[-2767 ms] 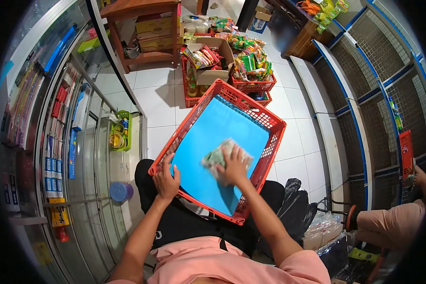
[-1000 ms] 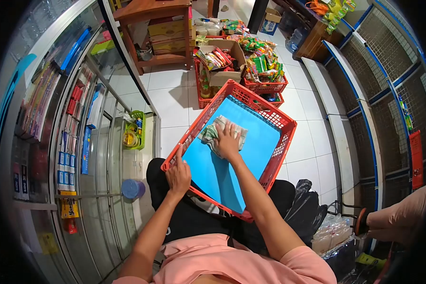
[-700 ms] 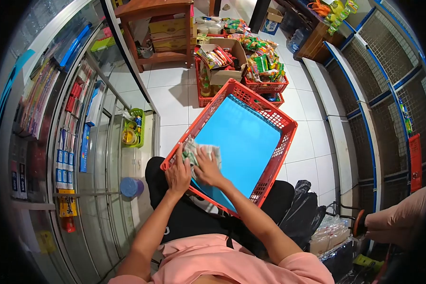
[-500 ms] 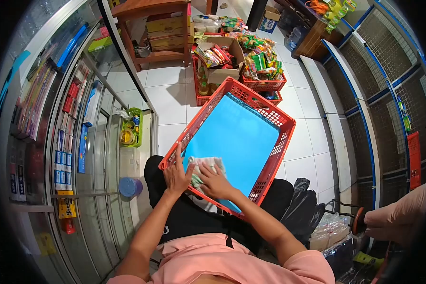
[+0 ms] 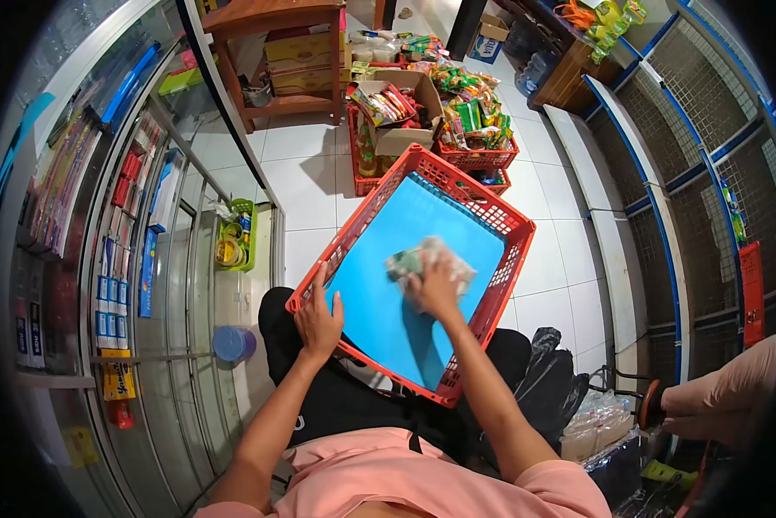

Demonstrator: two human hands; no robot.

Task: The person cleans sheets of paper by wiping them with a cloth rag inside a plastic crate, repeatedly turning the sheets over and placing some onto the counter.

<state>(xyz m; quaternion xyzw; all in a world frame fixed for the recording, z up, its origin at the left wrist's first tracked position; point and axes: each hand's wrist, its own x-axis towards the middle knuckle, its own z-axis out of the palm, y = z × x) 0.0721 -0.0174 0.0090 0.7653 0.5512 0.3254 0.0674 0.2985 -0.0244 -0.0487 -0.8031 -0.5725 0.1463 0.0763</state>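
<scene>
A red plastic basket with perforated walls rests tilted across my lap. Its bottom is covered by a smooth blue sheet. My right hand presses a checked cloth onto the sheet, right of its middle; hand and cloth are slightly blurred. At the basket's left corner, my left hand rests on the rim with its fingers apart.
Beyond the basket are red crates of packets and an open cardboard box. A glass display case stands left, blue-edged shelving right. Black plastic bags lie by my right knee; another person's leg shows far right.
My right hand and the cloth have swept from the sheet's lower left corner up and to the right. My left hand has stayed at the basket's left corner.
</scene>
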